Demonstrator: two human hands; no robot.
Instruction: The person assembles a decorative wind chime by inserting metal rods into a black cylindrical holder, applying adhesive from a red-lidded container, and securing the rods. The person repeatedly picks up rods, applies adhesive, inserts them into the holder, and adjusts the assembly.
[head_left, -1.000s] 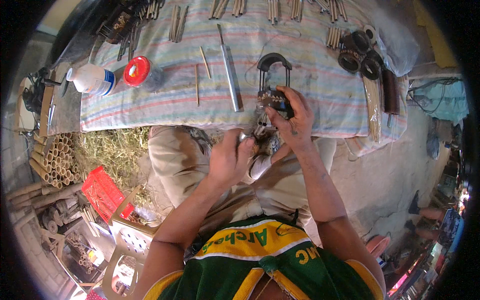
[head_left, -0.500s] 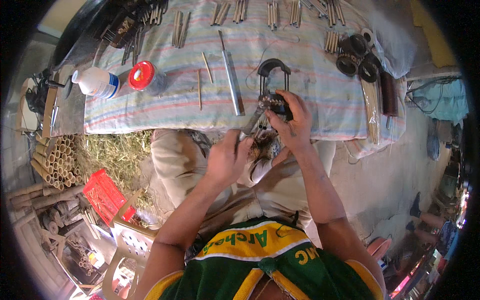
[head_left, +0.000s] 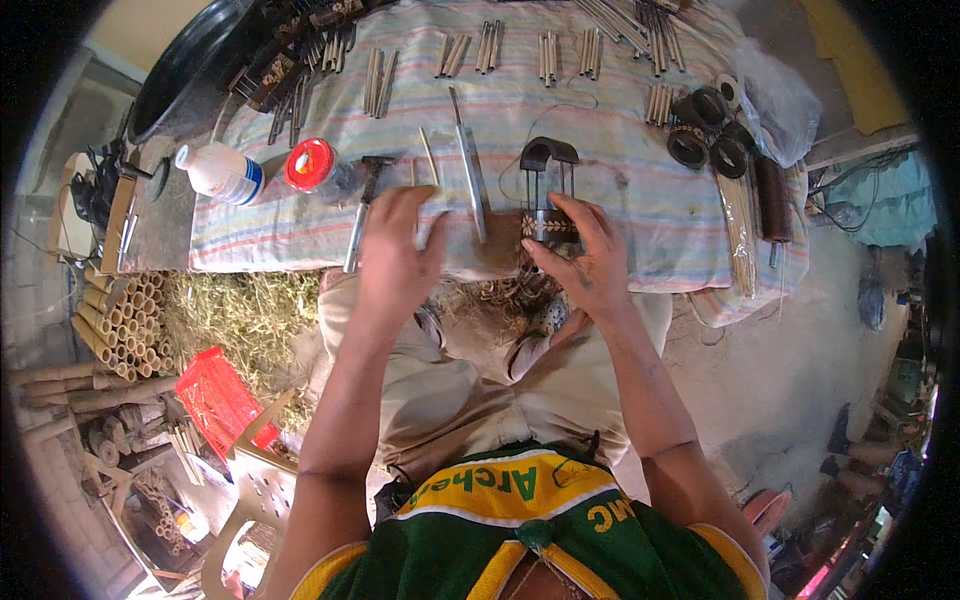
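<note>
My right hand (head_left: 588, 245) grips a dark ring (head_left: 550, 226) with a pale flower-like pattern, near the table's front edge. Thin dark rods join this ring to a curved black piece (head_left: 549, 152) beyond it. My left hand (head_left: 395, 250), slightly blurred, is over the cloth with thumb and fingers apart. Just left of it lies a hammer (head_left: 357, 232) with a dark head and a shiny handle. Two thin wooden sticks (head_left: 428, 155) lie by its fingertips, one partly hidden; whether the fingers touch it I cannot tell. A long metal tool (head_left: 469, 175) lies between my hands.
The striped cloth (head_left: 640, 210) covers the table. At left stand a white bottle (head_left: 220, 174) and a red-lidded jar (head_left: 312, 165). Bundles of metal tubes (head_left: 548, 58) line the far side. Dark rings (head_left: 687, 146), a brown cylinder (head_left: 774, 192) and bagged sticks (head_left: 738, 225) lie at right.
The hammer, held in my left hand at the ring before, now lies on the cloth at left. My left hand has moved left and forward off it. The right hand stays on the ring.
</note>
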